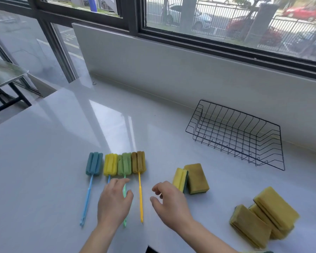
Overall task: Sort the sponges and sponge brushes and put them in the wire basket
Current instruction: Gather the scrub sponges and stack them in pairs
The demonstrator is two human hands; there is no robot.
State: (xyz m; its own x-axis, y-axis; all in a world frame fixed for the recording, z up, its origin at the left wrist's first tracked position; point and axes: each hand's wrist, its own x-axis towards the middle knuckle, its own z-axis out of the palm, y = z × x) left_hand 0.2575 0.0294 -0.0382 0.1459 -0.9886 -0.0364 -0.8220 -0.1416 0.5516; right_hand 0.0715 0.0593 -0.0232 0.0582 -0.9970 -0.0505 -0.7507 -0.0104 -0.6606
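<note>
Several sponge brushes lie side by side on the white counter: a blue one (pixel 93 163), a yellow one (pixel 110 164), a green one (pixel 124 164) and a brown one (pixel 138 162) with a yellow handle. My left hand (pixel 114 202) hovers over the handles of the yellow and green brushes, fingers spread, holding nothing. My right hand (pixel 169 202) is just right of the yellow handle, fingers curled but apart, empty. Two yellow sponges (pixel 196 178) lie beside it. A pile of yellow sponges (pixel 263 220) sits at the near right. The black wire basket (pixel 235 123) is empty at the back right.
The white counter (pixel 62 143) runs to a low white wall (pixel 171 70) under a dark-framed window. A glass table (pixel 2 73) on black legs stands beyond the counter's left edge.
</note>
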